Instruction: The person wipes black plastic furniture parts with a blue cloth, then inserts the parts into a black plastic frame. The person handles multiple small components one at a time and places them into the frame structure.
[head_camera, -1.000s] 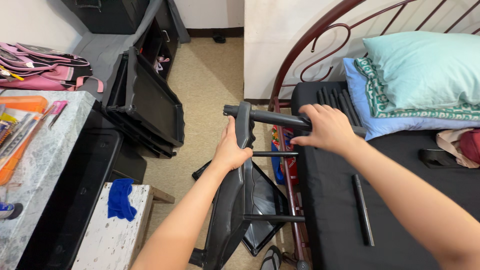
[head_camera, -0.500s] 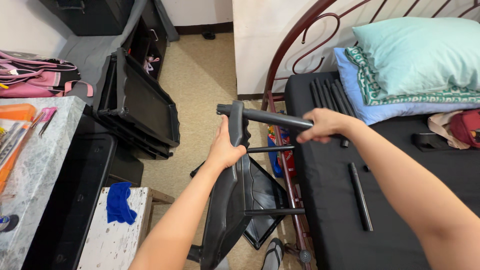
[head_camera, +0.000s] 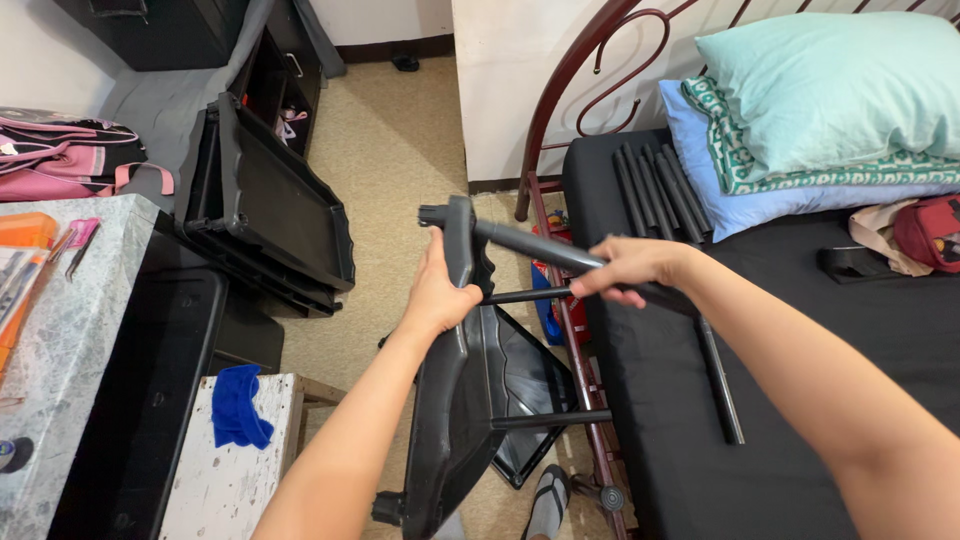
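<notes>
My left hand (head_camera: 438, 292) grips the upper rim of a black plastic shelf tray (head_camera: 452, 420) that stands on edge in front of me. My right hand (head_camera: 628, 270) is closed around a black tube (head_camera: 540, 248) that runs into the tray's top corner socket. Two more black tubes stick out of the tray toward the bed, one at mid height (head_camera: 522, 295) and one lower (head_camera: 550, 418). A loose black tube (head_camera: 722, 385) lies on the black bed sheet under my right forearm.
Several spare black tubes (head_camera: 655, 185) lie on the bed (head_camera: 800, 480) by the pillows (head_camera: 830, 100). More black trays (head_camera: 270, 210) lean at the left. A marble-top table (head_camera: 70, 330), a blue cloth (head_camera: 238, 408) on a white stool and a red metal bed frame (head_camera: 560, 330) stand close.
The tray and tube have shifted slightly left and tilted. My right hand has slid along the top tube. My left hand keeps its grip on the rim.
</notes>
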